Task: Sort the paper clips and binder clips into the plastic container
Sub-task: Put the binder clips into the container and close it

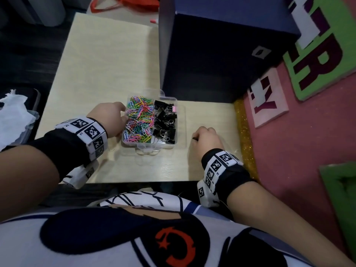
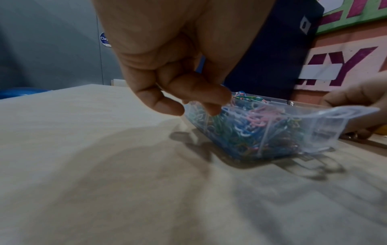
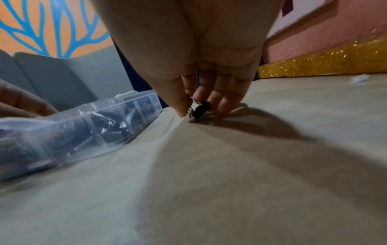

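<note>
The right hand (image 3: 194, 106) pinches a binder clip (image 3: 200, 110) on the table (image 1: 107, 54) near its right edge; it may slip. The left hand (image 1: 107, 114) touches the plastic container (image 1: 151, 147) at mid-table, fingers curled.

Left hand (image 1: 109, 114) low with fingers (image 2: 165, 106) curled (nothing visibly held), right hand (image 1: 207, 138) knuckles-up, fingers (image 3: 209, 92) pinching

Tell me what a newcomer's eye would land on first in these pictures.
First, the heap of bright paper clips filling the left compartment of the clear plastic container mid-table, with black binder clips packed in the right one. Next, the right hand to the container's right, pinching one black binder clip against the pale table. The left hand rests at the container's left wall.
</note>
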{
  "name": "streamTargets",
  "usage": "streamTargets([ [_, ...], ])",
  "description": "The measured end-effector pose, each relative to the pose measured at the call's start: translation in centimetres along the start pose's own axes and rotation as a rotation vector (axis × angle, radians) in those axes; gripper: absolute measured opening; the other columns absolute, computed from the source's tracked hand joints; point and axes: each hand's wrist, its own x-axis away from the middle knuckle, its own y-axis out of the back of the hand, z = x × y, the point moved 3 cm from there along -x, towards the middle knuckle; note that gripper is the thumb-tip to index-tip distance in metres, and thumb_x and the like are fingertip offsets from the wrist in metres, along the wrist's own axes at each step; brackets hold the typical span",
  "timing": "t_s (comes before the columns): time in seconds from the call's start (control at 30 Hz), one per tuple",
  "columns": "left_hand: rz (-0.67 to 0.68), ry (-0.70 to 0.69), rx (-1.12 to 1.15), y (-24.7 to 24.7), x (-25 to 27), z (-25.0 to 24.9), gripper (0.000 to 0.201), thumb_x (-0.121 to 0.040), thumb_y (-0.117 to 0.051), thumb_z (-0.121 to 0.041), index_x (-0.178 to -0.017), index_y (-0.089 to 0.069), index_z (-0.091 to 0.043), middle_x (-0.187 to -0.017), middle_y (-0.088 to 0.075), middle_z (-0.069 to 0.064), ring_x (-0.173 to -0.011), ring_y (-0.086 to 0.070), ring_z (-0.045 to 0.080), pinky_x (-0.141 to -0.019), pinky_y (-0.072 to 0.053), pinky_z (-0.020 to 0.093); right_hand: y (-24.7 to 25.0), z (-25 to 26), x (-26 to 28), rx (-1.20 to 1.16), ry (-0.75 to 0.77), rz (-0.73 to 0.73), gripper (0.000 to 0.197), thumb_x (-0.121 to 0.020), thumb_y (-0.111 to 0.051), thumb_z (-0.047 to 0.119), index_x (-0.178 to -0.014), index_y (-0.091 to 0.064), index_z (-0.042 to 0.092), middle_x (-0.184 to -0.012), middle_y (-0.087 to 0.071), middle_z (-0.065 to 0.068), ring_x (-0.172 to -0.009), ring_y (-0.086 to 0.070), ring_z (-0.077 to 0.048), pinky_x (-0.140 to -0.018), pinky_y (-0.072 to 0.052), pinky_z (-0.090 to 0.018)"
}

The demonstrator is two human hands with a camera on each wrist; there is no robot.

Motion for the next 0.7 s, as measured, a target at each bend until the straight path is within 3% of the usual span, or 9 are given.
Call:
streamTargets([
  [0.2,0.007,-0.006,0.021,-0.8,0.6,-0.7,0.032,-0.093,-0.05,-0.036,-0.121,-0.057,-0.019,-0.086,-0.072,0.007,-0.085,-0.068,0.025,-0.082,-0.053,0.038,2.1,1.6,-0.2,-0.224,0.087,-0.102,0.009,-0.087,-0.061,0.019,-0.095,-0.058,0.019,-0.104,-0.054,0.0,-0.083,-0.054,-0.013,-0.076,-0.041,-0.021],
  [0.37,0.004,-0.004,0.041,-1.1,1.2,-0.8,0.035,-0.094,-0.049,-0.037,-0.122,-0.056,-0.018,-0.086,-0.072,0.009,-0.086,-0.067,0.026,-0.081,-0.053,0.036,3.3,5.0,0.0,-0.339,0.215,-0.11,0.012,-0.082,-0.068,0.024,-0.088,-0.058,0.024,-0.09,-0.064,0.003,-0.082,-0.058,-0.013,-0.082,-0.05,-0.029],
  [0.53,-0.008,-0.012,0.017,-0.6,1.7,-0.5,0.035,-0.096,-0.048,-0.035,-0.124,-0.055,-0.017,-0.095,-0.071,0.013,-0.096,-0.063,0.03,-0.073,-0.043,0.03,3.0,7.3,-0.2,-0.184,0.237,-0.048,0.02,-0.087,-0.062,0.039,-0.1,-0.062,0.024,-0.099,-0.063,0.004,-0.089,-0.059,-0.014,-0.079,-0.047,-0.026],
  [0.63,-0.005,0.002,0.023,-0.2,2.0,0.0,0.036,-0.096,-0.048,-0.033,-0.127,-0.054,-0.016,-0.102,-0.069,0.015,-0.1,-0.062,0.031,-0.076,-0.044,0.032,2.8,7.4,-0.1,-0.074,0.225,-0.052,0.016,-0.093,-0.053,0.03,-0.104,-0.063,0.026,-0.108,-0.056,0.0,-0.094,-0.058,-0.02,-0.081,-0.045,-0.026],
  [0.7,-0.008,0.012,0.028,0.0,2.2,0.4,0.036,-0.096,-0.048,-0.032,-0.128,-0.054,-0.015,-0.106,-0.068,0.016,-0.104,-0.06,0.032,-0.077,-0.043,0.032,2.1,7.6,0.2,0.004,0.268,0.0,0.027,-0.094,-0.049,0.025,-0.117,-0.062,0.029,-0.113,-0.048,-0.003,-0.104,-0.052,-0.022,-0.089,-0.044,-0.028],
])
